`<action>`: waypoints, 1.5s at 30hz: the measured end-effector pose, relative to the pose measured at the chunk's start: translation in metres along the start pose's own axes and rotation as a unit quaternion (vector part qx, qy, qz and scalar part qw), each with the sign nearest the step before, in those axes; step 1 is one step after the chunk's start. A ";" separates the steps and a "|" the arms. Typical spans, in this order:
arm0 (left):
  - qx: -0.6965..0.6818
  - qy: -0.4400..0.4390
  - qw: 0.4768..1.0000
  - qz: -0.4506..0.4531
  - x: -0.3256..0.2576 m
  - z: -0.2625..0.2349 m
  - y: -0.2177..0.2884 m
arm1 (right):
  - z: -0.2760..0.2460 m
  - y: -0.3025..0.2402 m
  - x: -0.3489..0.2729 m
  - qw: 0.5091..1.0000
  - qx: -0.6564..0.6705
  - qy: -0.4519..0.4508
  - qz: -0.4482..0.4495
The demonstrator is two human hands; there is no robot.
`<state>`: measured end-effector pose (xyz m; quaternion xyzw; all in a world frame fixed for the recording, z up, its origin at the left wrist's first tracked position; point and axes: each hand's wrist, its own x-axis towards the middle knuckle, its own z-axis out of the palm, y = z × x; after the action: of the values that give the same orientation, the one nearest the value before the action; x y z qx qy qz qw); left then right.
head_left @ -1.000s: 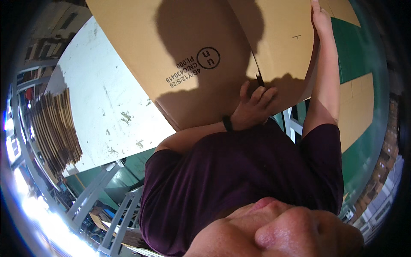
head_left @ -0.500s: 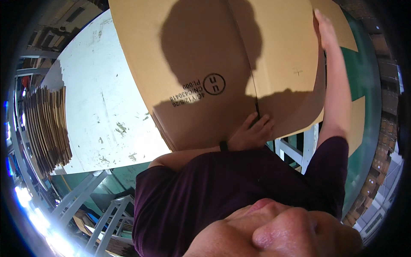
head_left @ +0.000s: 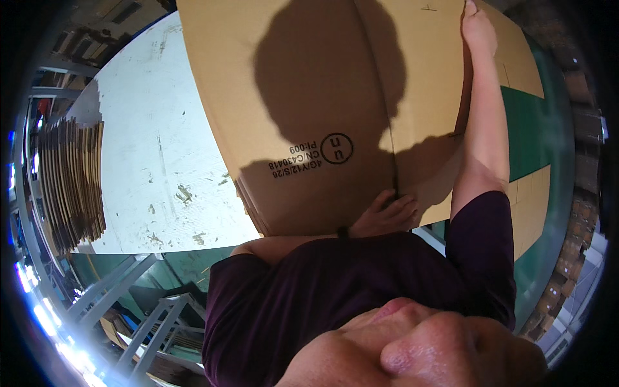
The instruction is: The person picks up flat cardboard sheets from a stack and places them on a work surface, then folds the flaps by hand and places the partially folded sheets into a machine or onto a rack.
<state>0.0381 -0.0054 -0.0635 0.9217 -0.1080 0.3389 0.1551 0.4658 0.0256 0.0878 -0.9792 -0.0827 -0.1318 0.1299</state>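
A flat brown cardboard sheet [head_left: 225, 97] with a round printed mark lies in front of me on top of other sheets, their edges showing at the near left. A dark slot or crease line runs down it. My left hand [head_left: 387, 214] rests on its near edge beside the lower end of this line, fingers lying on the cardboard. Stretched far to the right, my right hand [head_left: 480, 31] grips the edge of the right panel [head_left: 425, 71], which is bent up. The fingertips of that hand are at the top edge of the view.
A white, scuffed tabletop [head_left: 148, 161] extends to the left, with a stack of folded cardboard [head_left: 74, 184] at its far left side. More cardboard [head_left: 530, 206] lies over a green surface [head_left: 523, 135] on the right. A grey metal frame [head_left: 155, 329] stands at the lower left.
My right hand has moved farther away along the right panel's edge and slightly left. That edge has come inward to the left. My left hand stays at the near edge.
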 end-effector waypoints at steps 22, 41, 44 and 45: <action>-0.055 -0.196 0.960 -0.193 0.043 -0.102 0.033 | 0.167 0.195 0.026 0.666 0.611 -0.424 -0.057; 0.098 -0.032 0.897 -0.430 0.028 -0.069 0.069 | 0.193 0.009 -0.161 0.437 0.637 -0.634 0.038; 0.112 -0.037 0.870 -0.479 -0.004 -0.105 0.065 | 0.198 -0.035 -0.206 0.399 0.634 -0.661 0.052; 0.101 -0.018 0.869 -0.484 -0.020 -0.124 0.057 | 0.200 -0.050 -0.217 0.395 0.640 -0.657 0.053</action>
<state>-0.0673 -0.0123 0.0250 0.8749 0.3839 0.2133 0.2039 0.2971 0.1005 -0.1471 -0.3948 -0.1507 0.6514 0.6302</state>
